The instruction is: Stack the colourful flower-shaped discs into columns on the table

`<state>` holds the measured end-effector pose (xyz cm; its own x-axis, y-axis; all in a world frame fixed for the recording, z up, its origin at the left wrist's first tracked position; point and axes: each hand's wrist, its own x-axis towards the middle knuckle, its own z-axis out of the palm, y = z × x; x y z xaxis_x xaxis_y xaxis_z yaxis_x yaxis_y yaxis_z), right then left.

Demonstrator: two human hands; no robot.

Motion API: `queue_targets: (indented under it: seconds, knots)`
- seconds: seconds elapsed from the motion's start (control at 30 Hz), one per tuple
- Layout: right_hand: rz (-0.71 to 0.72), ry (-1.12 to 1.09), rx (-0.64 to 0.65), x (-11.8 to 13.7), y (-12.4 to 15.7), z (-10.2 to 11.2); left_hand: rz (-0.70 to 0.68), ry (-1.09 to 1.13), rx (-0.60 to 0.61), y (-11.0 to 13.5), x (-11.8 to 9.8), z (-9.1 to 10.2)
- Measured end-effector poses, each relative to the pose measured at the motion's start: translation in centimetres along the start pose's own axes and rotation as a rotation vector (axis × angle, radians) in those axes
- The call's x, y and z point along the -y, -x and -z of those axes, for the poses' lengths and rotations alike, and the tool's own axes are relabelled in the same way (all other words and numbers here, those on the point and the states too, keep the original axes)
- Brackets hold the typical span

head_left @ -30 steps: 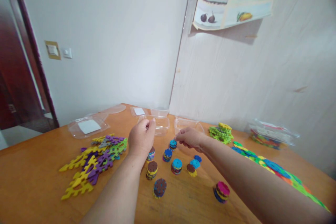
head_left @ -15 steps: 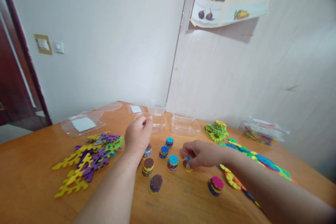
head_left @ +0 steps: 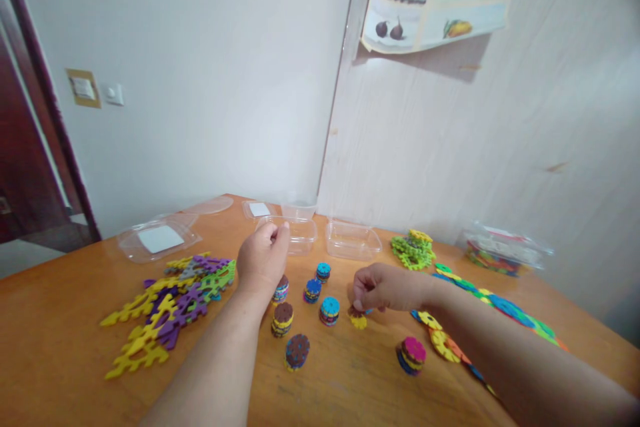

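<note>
My left hand (head_left: 263, 255) is a closed fist, thumb on top, above a brown-topped stack of notched plastic discs (head_left: 281, 288). Whatever it may hold is hidden. To the right, my right hand (head_left: 377, 287) has its fingertips pinched at a brown notched disc (head_left: 356, 312). A yellow notched disc (head_left: 359, 323) shows just below it, with a bit of blue beside. Between my hands stand short disc stacks: a light-blue-topped stack (head_left: 329, 310), a blue-topped stack (head_left: 313, 290) and a farther light-blue one (head_left: 323, 272). Nearer stand brown-topped stacks (head_left: 297, 351) and a pink-topped stack (head_left: 413, 354).
Purple, yellow and green interlocking pieces (head_left: 175, 307) lie left. Clear plastic boxes (head_left: 353, 241) and lids (head_left: 160, 239) line the back. Green pieces (head_left: 412, 250), joined colourful discs (head_left: 505, 307) and a filled clear box (head_left: 505, 251) lie right.
My right hand has shifted slightly right and up, and more of the yellow disc shows beneath it. My left hand has stayed nearly still.
</note>
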<state>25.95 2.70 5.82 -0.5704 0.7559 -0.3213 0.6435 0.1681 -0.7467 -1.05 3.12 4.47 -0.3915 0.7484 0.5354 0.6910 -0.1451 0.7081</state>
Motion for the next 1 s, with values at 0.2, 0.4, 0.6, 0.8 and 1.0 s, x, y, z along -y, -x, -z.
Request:
queue_targets:
  seconds: [0.2, 0.4, 0.6, 0.8, 1.0]
  knots:
    - [-0.008, -0.378, -0.043, 1.4, -0.8, -0.2, 0.008, -0.003, 0.007, 0.0, -0.3, 0.2]
    - [-0.053, -0.372, -0.011, 2.0, -2.3, -1.5, -0.006, -0.001, 0.004, 0.0, -0.1, 0.1]
    - [-0.079, -0.19, -0.124, 1.9, -2.4, -1.6, 0.002, -0.013, 0.003, 0.0, -0.3, 0.2]
    - [-0.079, 0.224, -0.277, 0.2, -1.1, 0.7, 0.0, 0.004, -0.004, 0.0, -0.3, 0.2]
    - [-0.069, 0.325, -0.201, -1.7, 0.7, 2.0, 0.006, -0.002, 0.002, 0.1, -0.4, 0.2]
